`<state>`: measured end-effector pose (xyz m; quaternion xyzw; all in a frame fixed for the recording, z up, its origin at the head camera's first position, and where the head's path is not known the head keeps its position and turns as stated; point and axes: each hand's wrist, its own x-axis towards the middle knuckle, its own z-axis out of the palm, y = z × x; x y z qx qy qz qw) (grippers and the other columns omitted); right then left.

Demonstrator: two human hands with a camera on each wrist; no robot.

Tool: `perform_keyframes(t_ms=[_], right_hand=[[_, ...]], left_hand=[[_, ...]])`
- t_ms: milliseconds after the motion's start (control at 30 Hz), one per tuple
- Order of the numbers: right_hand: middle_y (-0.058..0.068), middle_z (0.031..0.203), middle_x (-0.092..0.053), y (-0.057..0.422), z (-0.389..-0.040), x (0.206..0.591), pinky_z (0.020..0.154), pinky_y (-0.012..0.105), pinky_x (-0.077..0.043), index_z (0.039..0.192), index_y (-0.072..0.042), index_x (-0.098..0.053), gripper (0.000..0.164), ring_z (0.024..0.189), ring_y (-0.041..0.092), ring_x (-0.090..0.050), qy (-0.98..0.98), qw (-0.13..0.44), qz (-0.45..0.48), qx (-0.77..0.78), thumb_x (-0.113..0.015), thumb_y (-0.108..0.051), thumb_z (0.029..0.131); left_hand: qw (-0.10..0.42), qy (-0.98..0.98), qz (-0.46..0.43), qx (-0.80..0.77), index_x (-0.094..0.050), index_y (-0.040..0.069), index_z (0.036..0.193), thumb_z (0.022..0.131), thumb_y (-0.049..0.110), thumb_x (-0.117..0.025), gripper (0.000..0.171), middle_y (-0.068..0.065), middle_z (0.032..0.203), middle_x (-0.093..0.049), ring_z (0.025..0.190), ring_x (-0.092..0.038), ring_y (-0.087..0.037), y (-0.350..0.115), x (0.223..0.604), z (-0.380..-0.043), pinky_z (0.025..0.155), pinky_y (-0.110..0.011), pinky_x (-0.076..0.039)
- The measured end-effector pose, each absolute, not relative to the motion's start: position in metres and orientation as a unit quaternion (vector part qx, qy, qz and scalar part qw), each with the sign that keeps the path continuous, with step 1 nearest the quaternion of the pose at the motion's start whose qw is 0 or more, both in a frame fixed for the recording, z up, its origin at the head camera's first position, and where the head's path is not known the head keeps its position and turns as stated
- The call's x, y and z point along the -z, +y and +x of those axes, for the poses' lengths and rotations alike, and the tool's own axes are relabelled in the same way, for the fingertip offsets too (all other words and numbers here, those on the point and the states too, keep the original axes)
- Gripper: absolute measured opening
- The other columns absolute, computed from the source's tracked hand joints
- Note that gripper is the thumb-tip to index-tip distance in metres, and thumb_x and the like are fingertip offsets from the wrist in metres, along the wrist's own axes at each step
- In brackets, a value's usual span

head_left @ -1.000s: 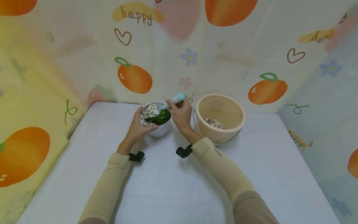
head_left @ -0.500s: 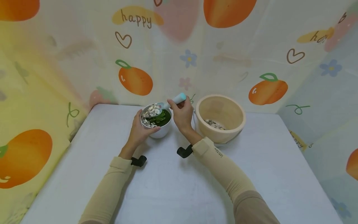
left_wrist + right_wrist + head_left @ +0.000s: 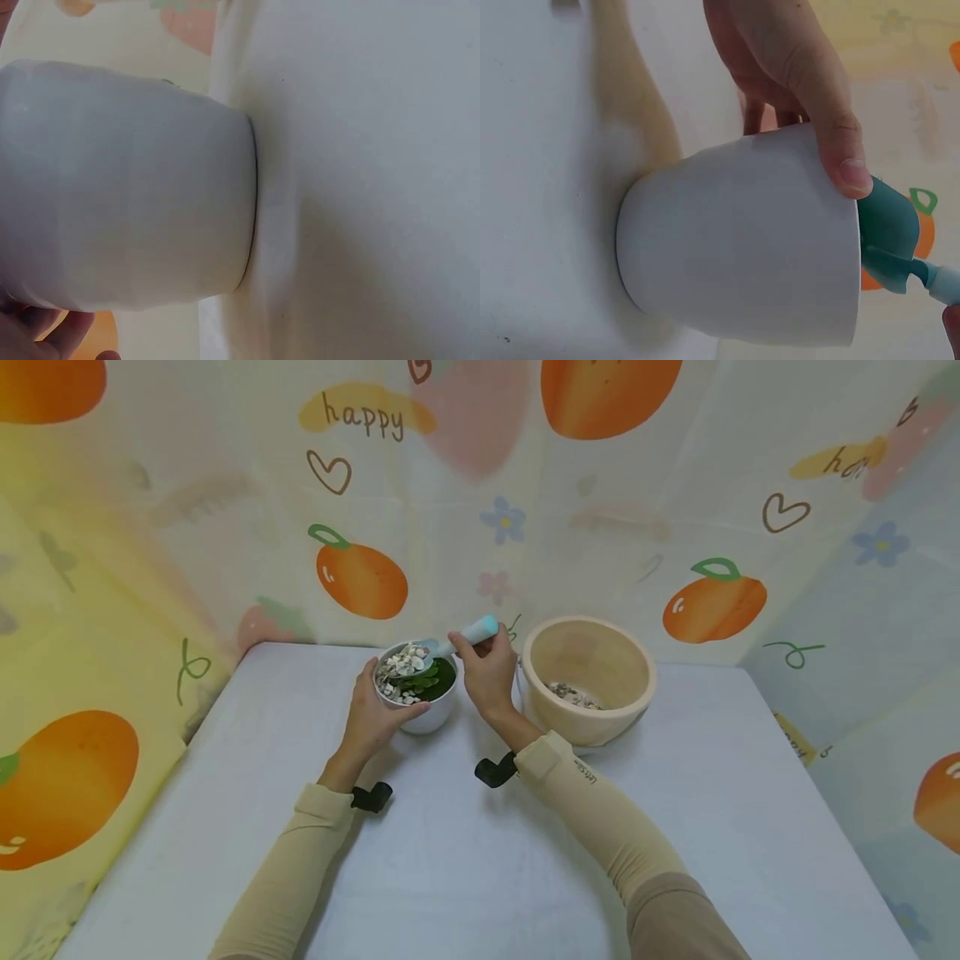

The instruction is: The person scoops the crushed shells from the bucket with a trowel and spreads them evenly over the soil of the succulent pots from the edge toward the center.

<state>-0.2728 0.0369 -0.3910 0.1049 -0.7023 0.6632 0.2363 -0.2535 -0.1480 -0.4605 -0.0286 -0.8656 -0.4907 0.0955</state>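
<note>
A white flower pot point(image 3: 429, 721) stands on the table, with white pebbles point(image 3: 392, 672), a green leafy plant point(image 3: 426, 682) and a dark green surface inside its rim. My left hand point(image 3: 366, 717) grips the pot's left side, its thumb along the near rim, as the right wrist view also shows. Between thumb and fingers my right hand point(image 3: 491, 677) pinches the pale blue handle point(image 3: 478, 630) of a small trowel. Its teal blade point(image 3: 891, 221) tilts down over the pot opening, with pebbles at its tip. Only the pot wall point(image 3: 135, 187) and some fingertips point(image 3: 71, 330) show in the left wrist view.
To the right of my right hand stands a larger beige pot point(image 3: 592, 720), with some loose pebbles point(image 3: 573, 695) at its bottom. A white cloth covers the table point(image 3: 465, 877). Behind it hangs a fruit-print curtain point(image 3: 450, 560).
The head view has shifted slightly. My left hand and wrist have turned a little on the pot. The trowel stays over the pot, and more pebbles show below its blade.
</note>
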Motion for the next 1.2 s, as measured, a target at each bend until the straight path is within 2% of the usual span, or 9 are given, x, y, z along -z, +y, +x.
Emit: perform_keyframes(t_ms=[300, 400, 500, 667, 967, 1200], right_hand=[[0.027, 0.097, -0.066, 0.033, -0.274, 0.395, 0.078, 0.032, -0.059, 0.108, 0.010, -0.051, 0.031, 0.088, 0.037, -0.069, -0.717, 0.222, 0.096, -0.654, -0.069, -0.009, 0.090], [0.025, 0.097, -0.066, 0.034, -0.274, 0.396, 0.078, 0.030, -0.058, 0.109, 0.007, -0.050, 0.030, 0.088, 0.036, -0.069, -0.722, 0.211, 0.104, -0.651, -0.066, -0.012, 0.093], [0.022, 0.099, -0.066, 0.036, -0.273, 0.396, 0.076, 0.026, -0.056, 0.111, 0.004, -0.049, 0.029, 0.088, 0.033, -0.069, -0.734, 0.196, 0.120, -0.639, -0.063, -0.016, 0.096], [0.020, 0.101, -0.067, 0.036, -0.271, 0.393, 0.076, 0.028, -0.057, 0.111, 0.004, -0.052, 0.027, 0.091, 0.031, -0.069, -0.732, 0.202, 0.140, -0.636, -0.063, -0.016, 0.096], [0.024, 0.101, -0.068, 0.035, -0.270, 0.391, 0.079, 0.029, -0.058, 0.108, 0.008, -0.057, 0.028, 0.095, 0.034, -0.070, -0.706, 0.215, 0.125, -0.663, -0.068, -0.011, 0.091], [0.027, 0.098, -0.068, 0.038, -0.257, 0.372, 0.080, 0.031, -0.058, 0.105, 0.010, -0.057, 0.025, 0.093, 0.036, -0.070, -0.712, 0.228, 0.117, -0.654, -0.068, -0.008, 0.091]], left_hand=[[0.014, -0.857, -0.068, 0.511, -0.011, 0.005, 0.154, 0.074, 0.033, -0.085, 0.113, -0.020, 0.156, -0.022, 0.144, -0.025, -0.035, -0.169, 0.457, -0.261, 0.117, -0.057, -0.022], [-0.011, -0.860, -0.080, 0.505, -0.008, 0.009, 0.156, 0.074, 0.036, -0.084, 0.114, -0.018, 0.160, -0.018, 0.147, -0.020, -0.035, -0.173, 0.455, -0.266, 0.118, -0.058, -0.019], [-0.026, -0.856, -0.076, 0.510, -0.007, 0.013, 0.157, 0.074, 0.035, -0.084, 0.115, -0.017, 0.161, -0.018, 0.147, -0.022, -0.036, -0.175, 0.455, -0.269, 0.118, -0.058, -0.022], [-0.022, -0.846, -0.069, 0.528, -0.008, 0.014, 0.157, 0.074, 0.033, -0.084, 0.114, -0.016, 0.160, -0.020, 0.144, -0.027, -0.037, -0.174, 0.457, -0.269, 0.115, -0.057, -0.027], [0.014, -0.846, -0.061, 0.529, -0.010, 0.011, 0.156, 0.075, 0.032, -0.084, 0.111, -0.015, 0.158, -0.024, 0.146, -0.025, -0.033, -0.167, 0.460, -0.263, 0.118, -0.057, -0.022], [0.036, -0.851, -0.052, 0.521, -0.012, 0.009, 0.155, 0.073, 0.035, -0.085, 0.112, -0.016, 0.156, -0.028, 0.143, -0.030, -0.034, -0.163, 0.460, -0.260, 0.116, -0.057, -0.025]])
